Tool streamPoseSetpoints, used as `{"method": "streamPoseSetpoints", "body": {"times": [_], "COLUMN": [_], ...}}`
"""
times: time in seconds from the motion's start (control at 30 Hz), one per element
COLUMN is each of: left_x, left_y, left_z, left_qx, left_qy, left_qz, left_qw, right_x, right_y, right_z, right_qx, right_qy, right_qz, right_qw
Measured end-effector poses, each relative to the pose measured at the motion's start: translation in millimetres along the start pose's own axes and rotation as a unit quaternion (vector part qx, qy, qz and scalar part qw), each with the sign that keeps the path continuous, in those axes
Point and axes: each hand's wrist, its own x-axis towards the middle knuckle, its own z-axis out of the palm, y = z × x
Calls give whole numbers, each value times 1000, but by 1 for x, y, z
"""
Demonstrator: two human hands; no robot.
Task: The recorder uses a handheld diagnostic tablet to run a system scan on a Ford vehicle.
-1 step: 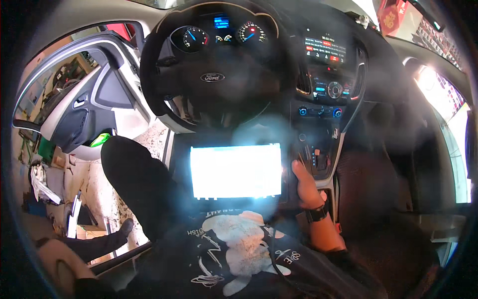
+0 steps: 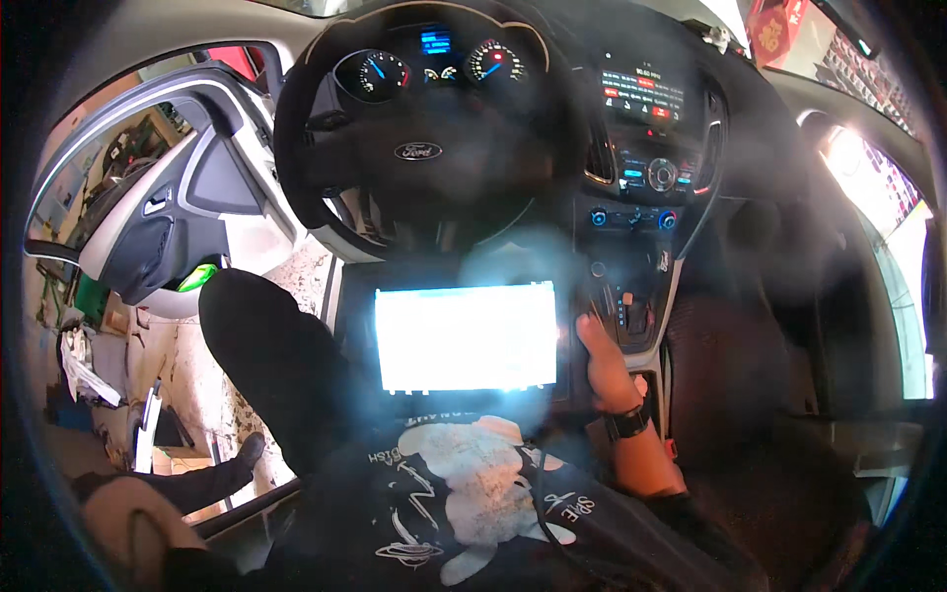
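A tablet [image 2: 466, 337] with a thick dark frame rests over my lap below the steering wheel; its screen glares white and is unreadable. My right hand [image 2: 607, 370] grips the right edge of the tablet, thumb along the side and the other fingers mostly hidden. A dark watch or band [image 2: 625, 423] circles that wrist. My left hand is out of sight. At the lower left shows a patch of bare skin, a bent limb [image 2: 138, 513], and I cannot tell whose it is.
Beyond the tablet stand the steering wheel [image 2: 418, 150] and lit gauges. The gear lever [image 2: 639, 314] sits close to my right hand, under the centre console with its lit display [image 2: 642, 94]. The car door [image 2: 178, 217] hangs open at left. A trousered leg with a dark shoe [image 2: 252, 451] stretches outside.
The bare limb at the lower left has shifted slightly to the right. My right hand and the tablet stay in place.
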Motion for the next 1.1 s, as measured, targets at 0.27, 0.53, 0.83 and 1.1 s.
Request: {"method": "streamPoseSetpoints", "body": {"times": [0.27,0.53,0.83,1.1], "left_x": [27,68,60,59], "left_y": [-23,-34,-39,-23], "left_z": [-26,44,49,26], "left_qx": [81,93,92,-16], "left_qy": [-42,26,15,-32], "left_qz": [10,43,-64,-73], "left_qw": [996,994,994,997], "right_x": [-4,-2,-4,-8], "right_y": [-8,-10,-17,-21], "right_z": [10,13,23,28], "right_qx": [-137,-95,-30,-56], "right_qy": [64,1,9,33], "right_qz": [-61,-32,-26,-28], "right_qw": [987,995,999,998]}}
